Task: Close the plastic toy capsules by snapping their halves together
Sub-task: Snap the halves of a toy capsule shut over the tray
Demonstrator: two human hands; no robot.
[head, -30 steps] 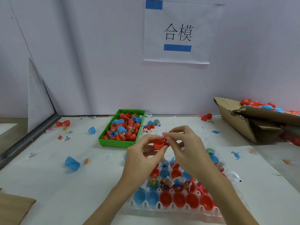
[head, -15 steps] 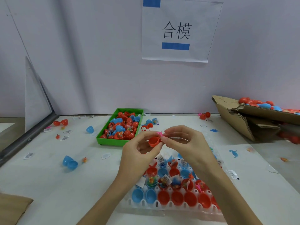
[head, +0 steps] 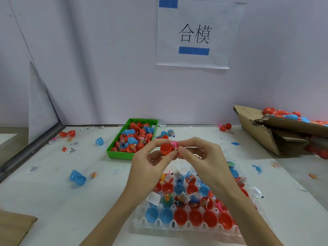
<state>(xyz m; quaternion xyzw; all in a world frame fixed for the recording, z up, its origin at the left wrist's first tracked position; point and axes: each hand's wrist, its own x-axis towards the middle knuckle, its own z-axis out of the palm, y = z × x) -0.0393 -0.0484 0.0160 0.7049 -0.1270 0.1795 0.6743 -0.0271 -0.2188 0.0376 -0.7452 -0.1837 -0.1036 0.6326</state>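
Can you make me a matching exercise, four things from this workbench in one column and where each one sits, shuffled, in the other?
Things:
1. red capsule half
2. green tray
3. cardboard box
4. blue open capsule

Places:
A. far right of the table
B. loose on the table, left of the hands
C. pinched in the left hand
D. behind the hands, near the wall

Pairs: 1-C, 2-D, 3-A, 4-B

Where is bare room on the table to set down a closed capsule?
The widest bare patch lies left of the white tray, below the blue capsule. It is crowded around the green bin, the cardboard box and the far left strip of labels.
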